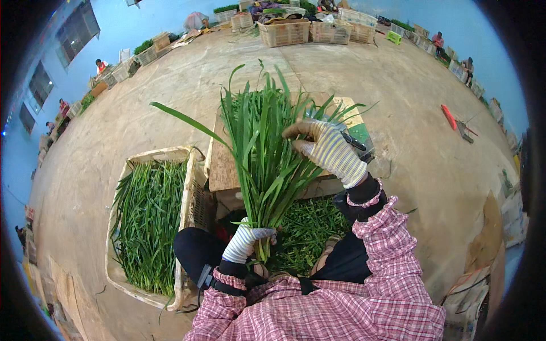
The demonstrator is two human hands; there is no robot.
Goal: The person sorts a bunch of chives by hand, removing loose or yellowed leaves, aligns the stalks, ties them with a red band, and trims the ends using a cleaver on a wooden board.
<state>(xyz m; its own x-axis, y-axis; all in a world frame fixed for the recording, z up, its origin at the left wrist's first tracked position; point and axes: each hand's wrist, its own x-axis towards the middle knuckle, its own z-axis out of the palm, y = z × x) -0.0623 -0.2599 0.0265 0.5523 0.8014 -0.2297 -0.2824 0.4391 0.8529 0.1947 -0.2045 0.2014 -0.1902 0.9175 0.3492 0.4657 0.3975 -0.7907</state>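
My left hand, in a striped knit glove, grips a bunch of long green leafy stalks near the stem ends, and the leaves fan upward. My right hand, gloved with brownish fingertips, is at the right side of the leaves, fingers curved and thumb apart from them; whether a leaf lies between them I cannot tell. Behind the bunch is a wooden board bearing more greens. To the left a white plastic crate holds rows of similar stalks. Loose cut leaves lie between my legs.
A dark-handled tool lies at the board's right side. Farther right on the concrete floor are a red object and a grey one. Large crates and a green stool stand ahead. Several people sit along the walls.
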